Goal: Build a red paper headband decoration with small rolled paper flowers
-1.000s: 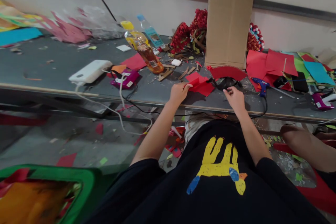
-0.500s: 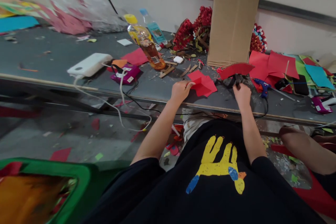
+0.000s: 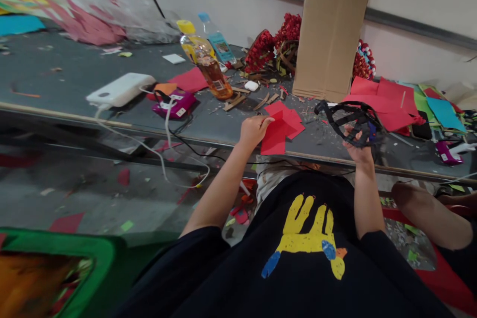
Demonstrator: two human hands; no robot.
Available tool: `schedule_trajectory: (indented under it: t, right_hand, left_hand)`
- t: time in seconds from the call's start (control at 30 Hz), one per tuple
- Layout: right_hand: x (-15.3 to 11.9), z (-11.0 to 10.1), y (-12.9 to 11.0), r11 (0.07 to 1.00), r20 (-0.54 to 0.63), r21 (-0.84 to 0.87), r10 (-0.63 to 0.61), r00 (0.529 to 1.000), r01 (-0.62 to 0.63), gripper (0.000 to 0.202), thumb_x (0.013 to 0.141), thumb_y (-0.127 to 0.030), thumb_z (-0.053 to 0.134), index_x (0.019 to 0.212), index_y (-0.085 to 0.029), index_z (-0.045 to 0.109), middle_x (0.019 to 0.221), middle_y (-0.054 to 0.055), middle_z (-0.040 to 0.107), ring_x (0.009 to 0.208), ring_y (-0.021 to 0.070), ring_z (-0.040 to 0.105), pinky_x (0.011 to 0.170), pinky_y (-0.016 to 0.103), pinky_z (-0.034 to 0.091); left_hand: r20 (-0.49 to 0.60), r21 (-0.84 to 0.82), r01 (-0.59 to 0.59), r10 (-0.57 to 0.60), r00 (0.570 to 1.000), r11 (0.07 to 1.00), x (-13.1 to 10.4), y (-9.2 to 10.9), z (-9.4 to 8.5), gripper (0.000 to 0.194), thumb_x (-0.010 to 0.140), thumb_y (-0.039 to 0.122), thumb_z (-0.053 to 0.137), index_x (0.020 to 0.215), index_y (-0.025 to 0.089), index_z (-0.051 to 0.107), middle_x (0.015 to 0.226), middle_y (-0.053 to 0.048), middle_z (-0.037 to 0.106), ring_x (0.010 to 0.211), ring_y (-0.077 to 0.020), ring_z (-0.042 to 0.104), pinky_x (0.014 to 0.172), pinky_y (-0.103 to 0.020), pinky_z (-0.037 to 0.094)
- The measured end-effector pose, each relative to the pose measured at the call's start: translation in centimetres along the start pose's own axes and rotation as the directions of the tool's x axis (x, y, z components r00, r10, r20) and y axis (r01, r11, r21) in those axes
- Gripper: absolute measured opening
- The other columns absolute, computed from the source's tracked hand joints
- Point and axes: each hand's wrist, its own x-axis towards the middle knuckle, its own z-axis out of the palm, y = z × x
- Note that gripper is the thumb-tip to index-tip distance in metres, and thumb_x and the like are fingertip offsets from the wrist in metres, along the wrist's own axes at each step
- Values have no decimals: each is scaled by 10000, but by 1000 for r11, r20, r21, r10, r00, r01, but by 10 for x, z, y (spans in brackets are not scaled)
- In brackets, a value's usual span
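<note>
My left hand pinches a red paper sheet between thumb and fingers, near the table's front edge. Just behind that sheet, more red paper pieces lie on the table. In my right hand is a black strap frame, looped like a head harness and raised off the tabletop. The fingers curl around its lower right part. A blue glue gun shows partly through and behind the straps. A long red strip extends behind the frame; whether it is attached cannot be told.
On the dark table are a tilted drink bottle, a white power bank and a purple power socket. A cardboard sheet leans at the back. Below left is a green bin; another person's leg is at right.
My right hand has moved slightly right and turned, bringing the black strap frame up and open to view. My left hand has drawn a red sheet toward the front edge.
</note>
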Motion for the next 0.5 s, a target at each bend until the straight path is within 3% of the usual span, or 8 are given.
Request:
schedule_trajectory:
  t: [0.17, 0.37, 0.5]
  right_hand:
    - [-10, -3, 6, 984, -34, 166, 65, 997, -59, 362, 654, -634, 520, 648, -272, 523, 823, 51, 646, 615, 155, 540, 422, 270, 371]
    - [-17, 6, 9, 960, 36, 252, 114, 993, -119, 339, 640, -615, 567, 649, -276, 561, 651, 18, 562, 526, 133, 462, 390, 247, 313]
    - [-22, 14, 10, 931, 72, 345, 99, 992, -118, 335, 621, -605, 616, 662, -275, 567, 681, 6, 539, 487, 101, 384, 376, 231, 265]
  left_hand:
    - [9, 0, 23, -23, 1000, 1000, -1, 2, -1, 639, 920, 598, 247, 909, 167, 718, 902, -139, 732, 870, -228, 681, 714, -297, 456]
    - [11, 5, 31, -31, 999, 999, -2, 0, 0, 621, 925, 583, 265, 922, 164, 723, 924, -141, 732, 895, -248, 683, 732, -311, 464]
    - [7, 1, 23, -23, 1000, 1000, -3, 0, 0, 611, 922, 587, 278, 942, 171, 725, 934, -131, 734, 899, -246, 686, 733, -308, 469]
